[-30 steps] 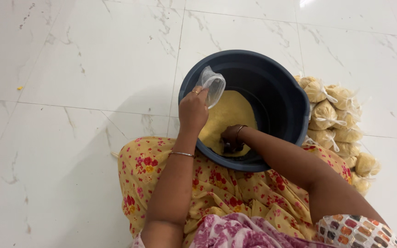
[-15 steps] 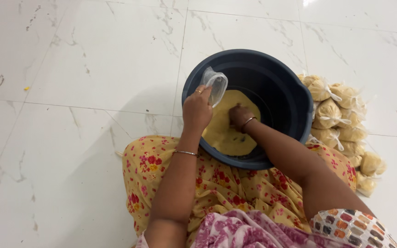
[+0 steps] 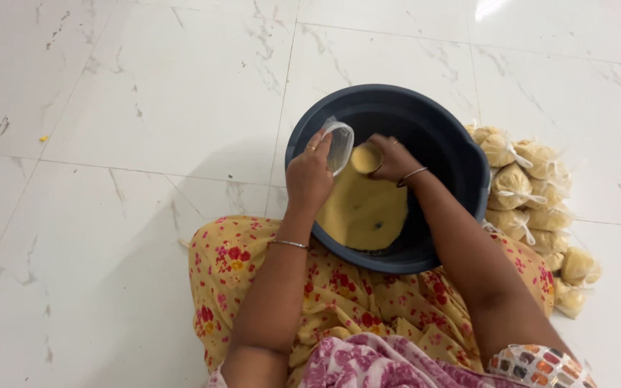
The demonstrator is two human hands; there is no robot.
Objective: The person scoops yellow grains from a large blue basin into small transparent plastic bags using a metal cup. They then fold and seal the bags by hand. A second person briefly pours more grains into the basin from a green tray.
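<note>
A dark blue tub (image 3: 461, 151) stands on the white floor in front of my knees, with yellow flour-like powder (image 3: 364, 212) heaped in its near side. My left hand (image 3: 309, 174) holds a small clear plastic bag (image 3: 340, 144) open over the tub's left rim. My right hand (image 3: 391, 158) grips a small round cup (image 3: 365, 159) filled with the yellow powder, tilted right beside the bag's mouth. Both wrists wear thin bangles.
Several tied clear bags of yellow powder (image 3: 522, 194) lie piled on the floor against the tub's right side. My lap in yellow flowered cloth (image 3: 339, 294) touches the tub's near edge. White marble tiles (image 3: 145, 108) stretch to the left and far side.
My right hand rose from deep in the powder, lifting the filled cup up to the bag's mouth. My left hand kept the bag at the rim.
</note>
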